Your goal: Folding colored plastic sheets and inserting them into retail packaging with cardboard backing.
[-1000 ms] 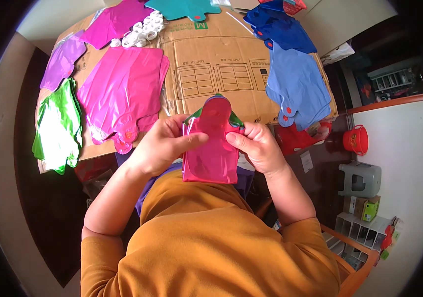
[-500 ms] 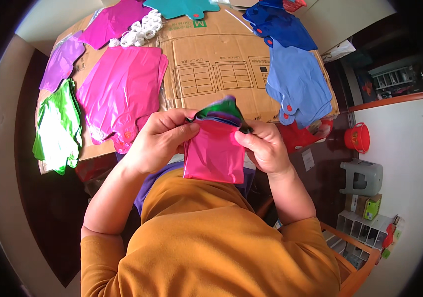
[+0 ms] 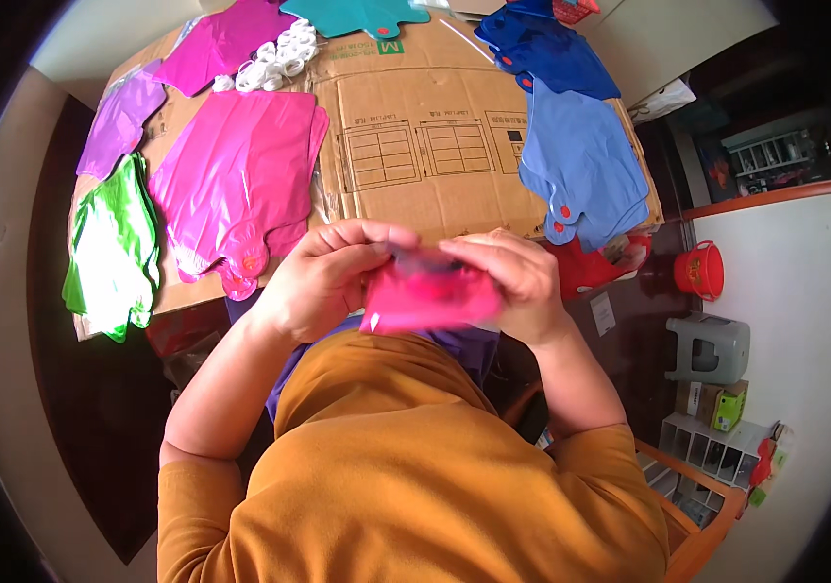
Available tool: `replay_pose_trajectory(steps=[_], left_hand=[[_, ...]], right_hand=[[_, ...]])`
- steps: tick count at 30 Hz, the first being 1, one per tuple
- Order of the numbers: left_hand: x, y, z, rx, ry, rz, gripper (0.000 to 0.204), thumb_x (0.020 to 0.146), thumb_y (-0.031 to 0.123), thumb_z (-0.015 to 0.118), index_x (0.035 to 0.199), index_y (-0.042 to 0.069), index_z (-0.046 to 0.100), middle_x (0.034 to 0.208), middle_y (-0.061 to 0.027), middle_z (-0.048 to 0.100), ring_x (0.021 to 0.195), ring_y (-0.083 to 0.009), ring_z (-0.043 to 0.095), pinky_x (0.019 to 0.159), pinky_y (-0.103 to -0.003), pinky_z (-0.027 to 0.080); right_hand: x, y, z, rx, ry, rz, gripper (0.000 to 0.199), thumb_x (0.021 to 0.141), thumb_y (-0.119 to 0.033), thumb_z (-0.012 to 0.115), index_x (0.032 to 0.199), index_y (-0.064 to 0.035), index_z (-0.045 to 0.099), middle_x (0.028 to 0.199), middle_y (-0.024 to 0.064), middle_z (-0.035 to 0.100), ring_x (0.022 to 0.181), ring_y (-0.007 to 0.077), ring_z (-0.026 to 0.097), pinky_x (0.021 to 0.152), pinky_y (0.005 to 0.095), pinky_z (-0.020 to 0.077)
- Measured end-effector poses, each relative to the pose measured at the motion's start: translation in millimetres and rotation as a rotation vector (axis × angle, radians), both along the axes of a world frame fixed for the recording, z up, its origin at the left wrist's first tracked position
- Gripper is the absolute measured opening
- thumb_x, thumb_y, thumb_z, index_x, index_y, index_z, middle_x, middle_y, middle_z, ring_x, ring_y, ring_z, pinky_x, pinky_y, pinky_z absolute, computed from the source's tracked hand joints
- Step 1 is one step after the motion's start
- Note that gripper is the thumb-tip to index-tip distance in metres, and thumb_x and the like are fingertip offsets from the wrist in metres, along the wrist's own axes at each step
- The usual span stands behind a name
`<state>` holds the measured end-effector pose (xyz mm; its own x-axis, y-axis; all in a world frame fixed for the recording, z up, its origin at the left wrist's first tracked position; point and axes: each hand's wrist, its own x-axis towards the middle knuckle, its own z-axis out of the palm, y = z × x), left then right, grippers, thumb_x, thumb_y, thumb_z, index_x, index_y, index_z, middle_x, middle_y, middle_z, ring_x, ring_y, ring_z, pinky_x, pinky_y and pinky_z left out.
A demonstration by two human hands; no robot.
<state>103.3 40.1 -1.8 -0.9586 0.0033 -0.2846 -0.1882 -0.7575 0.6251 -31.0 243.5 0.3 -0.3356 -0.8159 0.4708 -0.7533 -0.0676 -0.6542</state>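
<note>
In front of my belly, both hands hold a folded bundle of glossy pink plastic film [image 3: 430, 299], with darker film showing along its top edge; the bundle is blurred by motion. My left hand [image 3: 330, 272] pinches its left end between thumb and fingers. At the right end my right hand [image 3: 517, 277] is closed on it, fingers laid over the top edge. Beyond my left hand, a stack of flat pink film pieces [image 3: 240, 175] with rounded tabs lies on the cardboard [image 3: 376, 209].
More film stacks lie around the cardboard: green [image 3: 114, 248], lilac [image 3: 122, 121], magenta [image 3: 226, 44], teal [image 3: 362, 15], dark blue [image 3: 556, 53] and light blue [image 3: 585, 165]. Small white coils [image 3: 279, 58] sit at the back. Right, a red bucket [image 3: 700, 271] and grey stool [image 3: 709, 348] stand.
The pink bundle has tipped and its hanging part now looks shorter. My hands have come closer together, and the right fingers have moved over the top edge.
</note>
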Motion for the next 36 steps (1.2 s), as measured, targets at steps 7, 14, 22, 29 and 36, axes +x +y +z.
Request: replay_pose_trajectory(steps=[7, 14, 22, 29, 36], left_hand=[[8, 8, -4, -0.410, -0.032, 0.068, 0.037, 0.095, 0.020, 0.064, 0.121, -0.006, 0.056, 0.103, -0.0101, 0.069, 0.091, -0.0149, 0.067, 0.081, -0.029, 0.056], [7, 11, 11, -0.558, 0.062, 0.209, 0.030, 0.098, 0.007, 0.054, 0.125, -0.008, 0.055, 0.106, -0.0106, 0.068, 0.094, -0.0132, 0.065, 0.080, -0.028, 0.058], [-11, 17, 3, -0.148, 0.080, 0.328, 0.035, 0.098, 0.005, 0.052, 0.132, -0.004, 0.050, 0.116, -0.0128, 0.065, 0.100, -0.0199, 0.066, 0.083, -0.035, 0.060], [-65, -6, 24, -0.418, 0.166, 0.260, 0.036, 0.099, 0.003, 0.048, 0.134, -0.005, 0.046, 0.116, -0.0126, 0.063, 0.103, -0.0185, 0.064, 0.090, -0.034, 0.056], [-230, -104, 20, -1.423, 0.410, 0.136, 0.025, 0.093, 0.019, 0.062, 0.106, -0.001, 0.068, 0.097, -0.0151, 0.071, 0.087, -0.0205, 0.070, 0.076, -0.033, 0.054]], right_hand=[[35, -10, -24, 0.077, -1.227, -0.131, 0.013, 0.089, -0.007, 0.067, 0.100, -0.0018, 0.070, 0.088, 0.0077, 0.072, 0.074, 0.0147, 0.069, 0.065, 0.0256, 0.0534], [20, -8, -1, 0.077, -1.365, 0.064, 0.019, 0.090, -0.016, 0.069, 0.102, -0.0019, 0.070, 0.086, 0.0025, 0.070, 0.074, 0.0070, 0.061, 0.066, 0.0230, 0.0485], [1, -16, -4, 0.049, -1.247, 0.031, 0.014, 0.087, -0.011, 0.071, 0.098, -0.0037, 0.071, 0.085, -0.0001, 0.069, 0.070, 0.0050, 0.058, 0.064, 0.0219, 0.0479], [-61, -41, 12, 0.042, -1.250, 0.035, 0.022, 0.085, -0.017, 0.074, 0.102, -0.0050, 0.070, 0.090, 0.0000, 0.070, 0.075, 0.0055, 0.059, 0.067, 0.0219, 0.0470], [-146, -34, 22, -0.028, -0.870, -0.316, 0.011, 0.084, -0.012, 0.074, 0.089, -0.0022, 0.074, 0.074, -0.0004, 0.068, 0.058, 0.0049, 0.055, 0.053, 0.0207, 0.0424]])
